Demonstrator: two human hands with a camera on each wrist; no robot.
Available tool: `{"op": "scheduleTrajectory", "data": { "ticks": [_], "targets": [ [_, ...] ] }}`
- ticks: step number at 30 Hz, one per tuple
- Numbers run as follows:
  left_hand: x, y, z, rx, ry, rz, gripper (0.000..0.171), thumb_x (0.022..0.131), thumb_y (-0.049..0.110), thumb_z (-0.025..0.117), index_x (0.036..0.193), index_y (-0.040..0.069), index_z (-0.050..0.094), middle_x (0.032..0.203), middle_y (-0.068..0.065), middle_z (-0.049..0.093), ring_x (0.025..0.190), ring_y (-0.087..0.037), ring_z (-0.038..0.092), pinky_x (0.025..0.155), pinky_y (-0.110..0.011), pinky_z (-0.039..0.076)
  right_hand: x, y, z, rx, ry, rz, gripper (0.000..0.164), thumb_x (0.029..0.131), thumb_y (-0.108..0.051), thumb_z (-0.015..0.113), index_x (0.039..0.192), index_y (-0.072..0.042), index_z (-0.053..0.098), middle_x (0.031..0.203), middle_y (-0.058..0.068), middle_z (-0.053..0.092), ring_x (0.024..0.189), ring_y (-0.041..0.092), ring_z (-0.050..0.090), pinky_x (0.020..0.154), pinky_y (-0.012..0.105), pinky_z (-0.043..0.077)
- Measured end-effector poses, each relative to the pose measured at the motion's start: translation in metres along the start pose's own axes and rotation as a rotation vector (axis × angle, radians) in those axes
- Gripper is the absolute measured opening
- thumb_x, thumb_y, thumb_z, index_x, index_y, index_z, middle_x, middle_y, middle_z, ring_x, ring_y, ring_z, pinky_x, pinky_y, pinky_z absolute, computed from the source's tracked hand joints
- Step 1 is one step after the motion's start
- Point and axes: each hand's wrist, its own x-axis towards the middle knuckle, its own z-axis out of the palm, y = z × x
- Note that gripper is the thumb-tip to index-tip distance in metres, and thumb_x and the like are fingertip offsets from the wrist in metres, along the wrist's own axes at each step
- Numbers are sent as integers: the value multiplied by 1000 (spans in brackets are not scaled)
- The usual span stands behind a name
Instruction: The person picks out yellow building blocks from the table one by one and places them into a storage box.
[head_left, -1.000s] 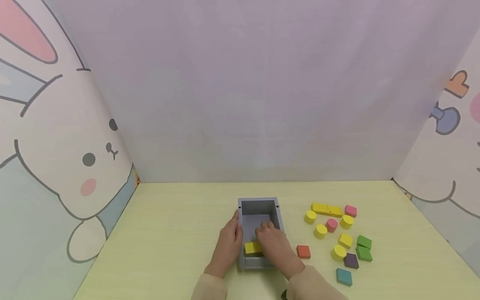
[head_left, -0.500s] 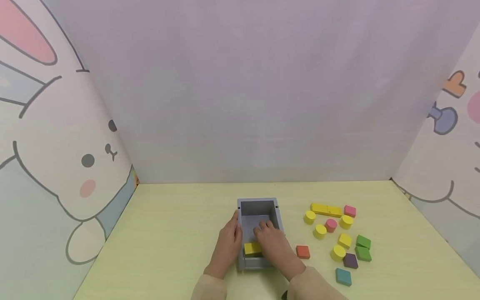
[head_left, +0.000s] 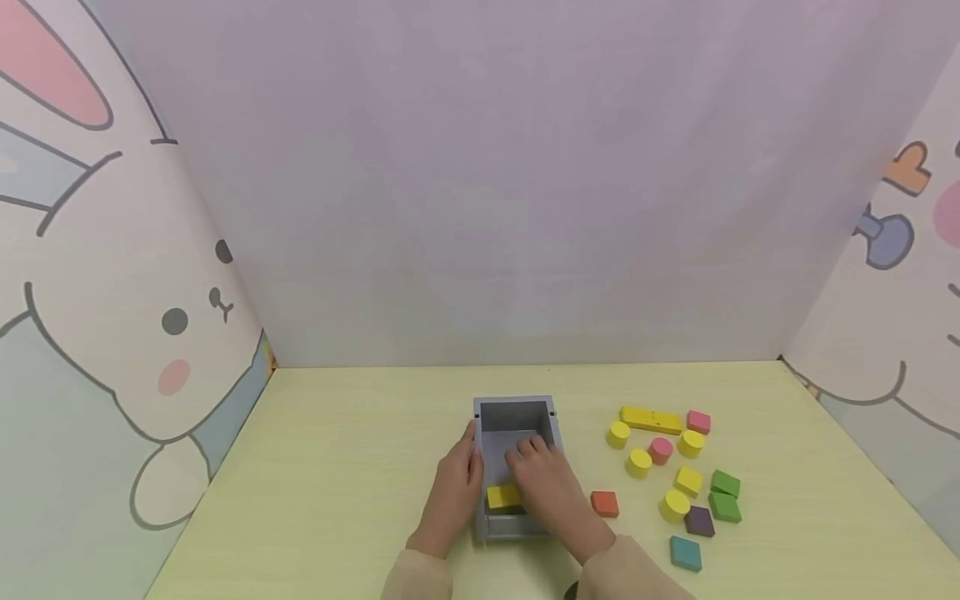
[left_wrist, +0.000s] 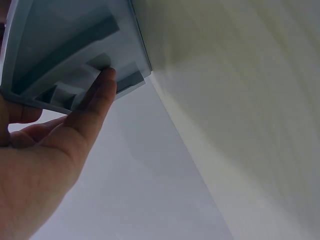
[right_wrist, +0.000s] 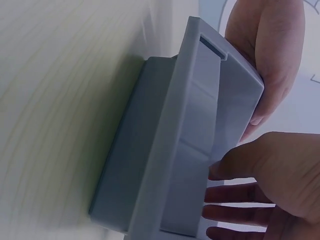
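Observation:
A grey rectangular box (head_left: 513, 527) stands with its opening up on the table, near the front centre. My left hand (head_left: 453, 483) rests along its left side; in the left wrist view, long straight fingers (left_wrist: 95, 102) lie against the outer wall. My right hand (head_left: 546, 479) reaches over the right wall into the box, fingers bent downward. A yellow block (head_left: 503, 497) lies inside at the near end, partly covered by that hand. The right wrist view shows the right fingers (right_wrist: 240, 215) spread at the rim, but whether they grip anything is hidden.
To the right of the box lie a red block (head_left: 604, 503), a long yellow bar (head_left: 651, 419), several yellow cylinders (head_left: 675, 505), a pink cylinder (head_left: 661, 451), green blocks (head_left: 725, 507), a purple block (head_left: 700, 521) and a teal block (head_left: 686, 553). A pale curtain (head_left: 517, 250) hangs behind.
The right hand's fingers have shifted very slightly within the box. The left hand, the box and the blocks stay in place, apart from a small drift of the whole view.

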Motion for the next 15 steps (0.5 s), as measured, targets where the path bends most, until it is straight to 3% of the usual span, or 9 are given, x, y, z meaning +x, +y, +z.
{"op": "scheduleTrajectory", "data": {
  "ticks": [15],
  "targets": [
    [0,0,-1,3,-1,-4,43,96,9,40,136,-6,34,127,-23,53,116,-28,48,91,-44,48,-2,9,-14,-9,89,23,15,74,-10,69,88,-5,64,86,8,63,78,23,54,66,39,53]
  ]
}}
